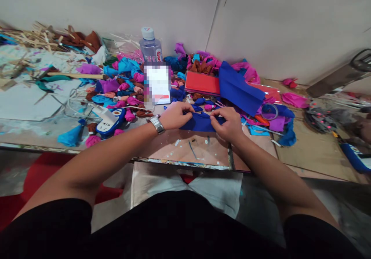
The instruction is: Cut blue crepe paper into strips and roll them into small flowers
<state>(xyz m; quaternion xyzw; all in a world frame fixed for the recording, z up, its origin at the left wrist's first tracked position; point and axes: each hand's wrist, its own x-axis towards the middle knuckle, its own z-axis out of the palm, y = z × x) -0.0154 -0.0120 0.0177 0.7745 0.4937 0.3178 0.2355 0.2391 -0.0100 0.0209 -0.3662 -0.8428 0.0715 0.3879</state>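
Observation:
A strip of dark blue crepe paper or cloth (198, 124) stretches between my two hands, just above the table's front part. My left hand (176, 115), with a metal watch at the wrist, pinches its left end between thumb and fingers. At the right end my right hand (228, 124) grips the same strip, thumb against fingertips. The strip's upper edge looks gathered or folded. Beyond my hands a larger dark blue sheet (240, 89) leans over a red box (202, 83).
A phone (158, 84) with a lit screen leans against a water bottle (150, 46). Crumpled pink, blue and brown pieces (124, 85) crowd around it. A blue-white power strip (111, 123), green-handled pliers (53, 79) and a tape roll (269, 112) lie on the table (162, 145).

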